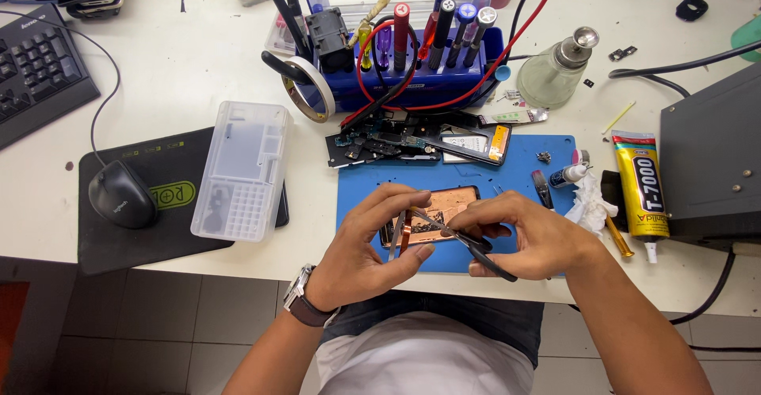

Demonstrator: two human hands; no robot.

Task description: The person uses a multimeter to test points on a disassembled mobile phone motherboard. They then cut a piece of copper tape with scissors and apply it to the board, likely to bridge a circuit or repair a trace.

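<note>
White surface carries a blue mat, where a copper-backed phone frame lies under both hands. Left hand has its grip closed on a copper tape roll; right hand has its grip closed on black scissors, blades at the roll. Crowding nearby: a tool rack, a glue tube, a clear plastic case, and a mouse.

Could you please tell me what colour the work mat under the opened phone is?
The work mat is blue, seen best in the head view.
</note>
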